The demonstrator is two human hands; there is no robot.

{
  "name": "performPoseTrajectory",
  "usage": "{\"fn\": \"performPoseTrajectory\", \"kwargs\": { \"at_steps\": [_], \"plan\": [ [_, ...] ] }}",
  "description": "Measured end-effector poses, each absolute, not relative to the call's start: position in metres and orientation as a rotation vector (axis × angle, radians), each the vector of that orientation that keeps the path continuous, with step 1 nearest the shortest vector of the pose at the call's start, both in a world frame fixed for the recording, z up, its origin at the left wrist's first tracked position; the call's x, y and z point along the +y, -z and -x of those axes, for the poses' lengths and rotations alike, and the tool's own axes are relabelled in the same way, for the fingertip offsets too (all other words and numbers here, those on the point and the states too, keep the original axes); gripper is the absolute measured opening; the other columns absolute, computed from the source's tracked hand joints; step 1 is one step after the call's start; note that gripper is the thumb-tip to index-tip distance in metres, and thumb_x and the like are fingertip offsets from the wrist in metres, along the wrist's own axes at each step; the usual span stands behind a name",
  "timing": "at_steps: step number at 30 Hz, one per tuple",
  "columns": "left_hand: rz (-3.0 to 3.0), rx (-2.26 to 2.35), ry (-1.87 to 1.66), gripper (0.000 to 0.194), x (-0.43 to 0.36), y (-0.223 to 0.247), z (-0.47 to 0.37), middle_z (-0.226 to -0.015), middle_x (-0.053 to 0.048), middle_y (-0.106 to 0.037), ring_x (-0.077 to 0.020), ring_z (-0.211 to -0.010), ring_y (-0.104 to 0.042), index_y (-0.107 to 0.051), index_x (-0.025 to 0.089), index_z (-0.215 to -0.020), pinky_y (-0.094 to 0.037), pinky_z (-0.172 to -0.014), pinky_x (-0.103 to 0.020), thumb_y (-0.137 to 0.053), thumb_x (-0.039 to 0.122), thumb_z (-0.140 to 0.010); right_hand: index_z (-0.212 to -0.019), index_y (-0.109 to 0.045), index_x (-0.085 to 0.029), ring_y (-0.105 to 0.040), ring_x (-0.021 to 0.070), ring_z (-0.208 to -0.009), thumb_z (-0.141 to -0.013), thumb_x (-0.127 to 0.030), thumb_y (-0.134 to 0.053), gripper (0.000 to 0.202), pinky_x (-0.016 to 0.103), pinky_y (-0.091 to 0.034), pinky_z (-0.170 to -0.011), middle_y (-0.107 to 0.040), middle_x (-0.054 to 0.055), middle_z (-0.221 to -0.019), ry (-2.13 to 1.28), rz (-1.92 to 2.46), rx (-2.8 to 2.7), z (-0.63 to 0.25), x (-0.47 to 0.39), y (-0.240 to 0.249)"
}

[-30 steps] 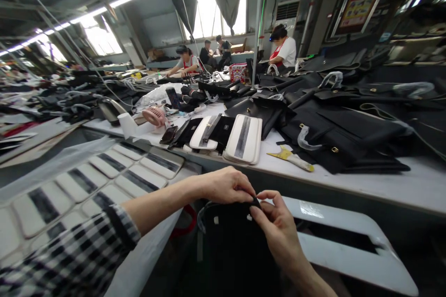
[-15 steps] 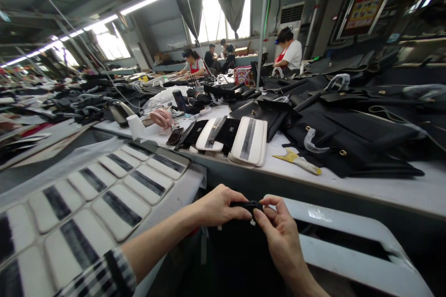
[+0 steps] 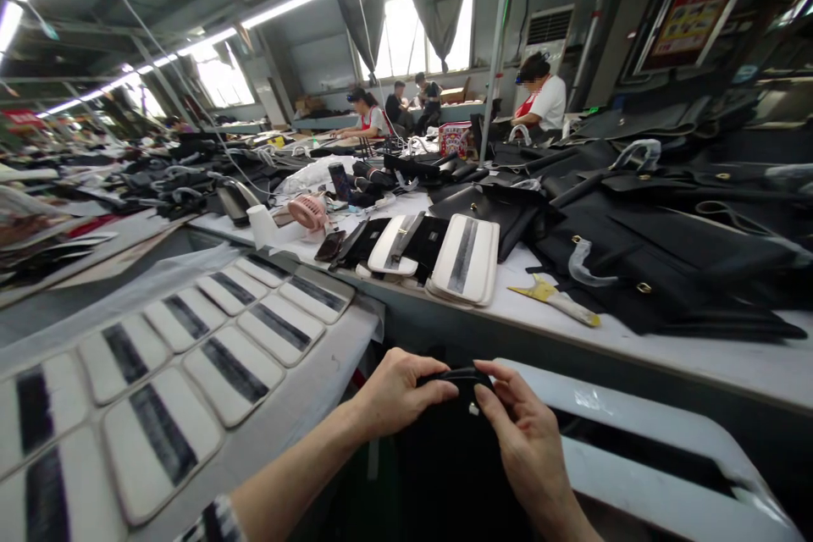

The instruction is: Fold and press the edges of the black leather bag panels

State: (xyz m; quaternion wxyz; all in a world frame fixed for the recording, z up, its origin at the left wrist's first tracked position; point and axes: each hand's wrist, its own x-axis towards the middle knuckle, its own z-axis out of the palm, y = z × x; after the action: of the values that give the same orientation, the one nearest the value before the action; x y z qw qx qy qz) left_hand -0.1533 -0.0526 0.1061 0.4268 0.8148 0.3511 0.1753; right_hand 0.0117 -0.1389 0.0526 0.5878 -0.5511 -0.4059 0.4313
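Observation:
Low in the centre of the head view, my left hand pinches a black bag piece between thumb and fingers. My right hand grips the same edge a little to the right, thumb below and fingers on top. Between the two hands the edge bows slightly upward. A small pale metallic bit shows just under it, by my right thumb. Below, the dark piece blends into shadow, so its full shape cannot be made out.
White panels with black stripes lie in rows on the left table. On the bench ahead are stacked panels, a yellow-tipped tool, a pink fan and black bags. A pale, slotted surface is right of my hands. Co-workers sit beyond.
The view has swung slightly left. My hands have drawn a little apart along the black edge, so more of it shows between them, now bowed upward.

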Motion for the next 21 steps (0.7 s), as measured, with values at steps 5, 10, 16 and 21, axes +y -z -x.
{"fn": "performPoseTrajectory", "kwargs": {
  "at_steps": [5, 10, 16, 21],
  "plan": [
    [-1.889, 0.975, -0.475, 0.028, -0.044, -0.096, 0.168, -0.061, 0.002, -0.058, -0.0082, -0.053, -0.045, -0.076, 0.015, -0.09, -0.032, -0.049, -0.019, -0.063, 0.039, -0.085, -0.121, -0.056, -0.021, -0.058, 0.0169, -0.074, -0.089, -0.055, -0.057, 0.046, 0.028, -0.046, -0.066, -0.061, 0.002, -0.083, -1.055, 1.345, -1.085, -0.015, -0.146, -0.051],
    [-1.54, 1.198, -0.648, 0.035, -0.042, -0.078, 0.227, -0.086, -0.004, -0.075, -0.0158, -0.073, -0.064, -0.075, 0.016, -0.099, -0.047, -0.061, -0.02, -0.071, 0.045, -0.079, -0.125, -0.058, -0.024, -0.058, 0.0263, -0.112, -0.085, -0.047, -0.067, 0.047, 0.039, -0.045, -0.099, -0.062, 0.008, -0.12, -1.296, 1.446, -1.248, -0.032, -0.204, -0.018],
    [-0.877, 1.491, -1.145, 0.045, -0.081, -0.055, 0.297, -0.078, 0.0, -0.075, -0.0141, -0.073, -0.067, -0.074, 0.017, -0.092, -0.053, -0.065, -0.018, -0.09, 0.037, -0.055, -0.137, -0.047, -0.031, -0.051, 0.0326, -0.127, -0.074, -0.045, -0.078, 0.072, 0.045, -0.053, -0.091, -0.049, 0.009, -0.144, -1.765, 1.11, -0.512, -0.022, -0.253, 0.023],
    [-0.491, 1.733, -1.322, 0.028, -0.138, -0.035, 0.339, -0.079, 0.005, -0.074, -0.0149, -0.072, -0.067, -0.071, 0.023, -0.09, -0.055, -0.061, -0.021, -0.08, 0.033, -0.066, -0.119, -0.064, -0.023, -0.053, 0.0263, -0.126, -0.066, -0.037, -0.086, 0.059, 0.036, -0.045, -0.104, -0.063, 0.008, -0.129, -1.59, 1.049, -0.323, 0.003, -0.231, 0.01]
  ]
}}
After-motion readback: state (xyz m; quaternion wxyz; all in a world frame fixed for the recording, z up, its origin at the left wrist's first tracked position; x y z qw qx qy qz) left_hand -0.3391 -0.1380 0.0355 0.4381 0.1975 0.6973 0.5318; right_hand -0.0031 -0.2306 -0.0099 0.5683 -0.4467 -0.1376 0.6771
